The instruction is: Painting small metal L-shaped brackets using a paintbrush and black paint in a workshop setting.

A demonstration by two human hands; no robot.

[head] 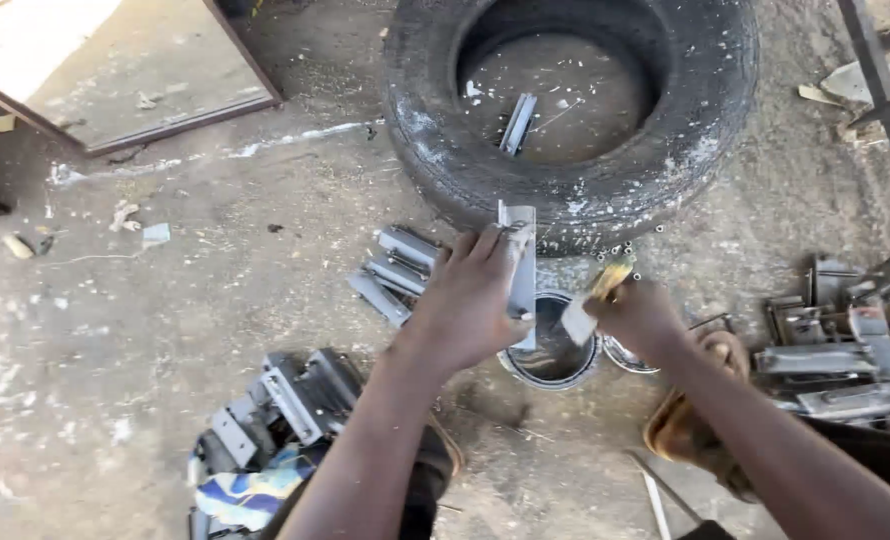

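Observation:
My left hand (470,300) grips a short grey metal channel piece (521,260), held upright over a round paint tin (553,355) on the ground. My right hand (640,315) holds a paintbrush (593,298) with a yellow handle. Its grey-coated bristles sit just right of the metal piece, above the tin. The tin holds dark grey paint.
A worn car tyre (575,110) lies just beyond the tin, with one metal piece (517,124) inside it. Grey painted pieces (395,268) lie left of the tin, more (290,400) by my left knee, and unpainted ones (845,350) at right. A sandal (690,420) lies below my right hand.

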